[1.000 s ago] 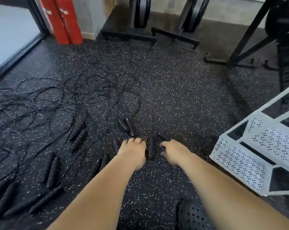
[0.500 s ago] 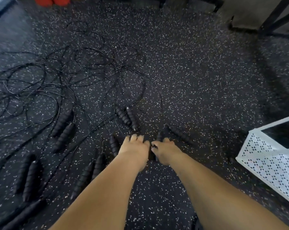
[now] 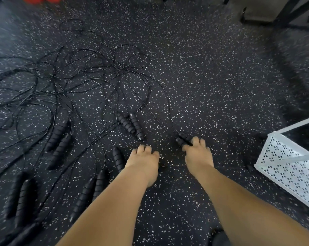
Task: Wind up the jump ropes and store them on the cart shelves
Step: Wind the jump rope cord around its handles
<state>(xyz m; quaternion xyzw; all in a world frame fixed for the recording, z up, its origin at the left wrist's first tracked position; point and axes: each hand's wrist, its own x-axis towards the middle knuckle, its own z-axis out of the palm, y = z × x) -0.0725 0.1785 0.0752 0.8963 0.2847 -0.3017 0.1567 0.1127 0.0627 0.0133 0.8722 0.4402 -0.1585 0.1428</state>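
Several black jump ropes lie tangled on the speckled rubber floor, their thin cords (image 3: 65, 80) looping across the left half. My right hand (image 3: 198, 155) grips a pair of black foam handles (image 3: 183, 138), whose ends poke out past my fingers, with a cord running up from them. My left hand (image 3: 144, 161) hovers beside it with fingers curled down, nothing visible in its grip. Another handle pair (image 3: 131, 126) lies just ahead of the left hand. The white perforated cart (image 3: 292, 167) stands at the right edge.
More handle pairs lie at the left (image 3: 58, 141), lower left (image 3: 20, 197) and by my left forearm (image 3: 90, 189). A single handle (image 3: 118, 158) lies next to my left wrist. Black rack legs (image 3: 281, 20) stand at the top right, red cylinders (image 3: 42, 0) at the top left.
My hands were together over the handles; now the right hand has drawn the handle pair to the right and the left hand has come away from it. The camera has tilted further down.
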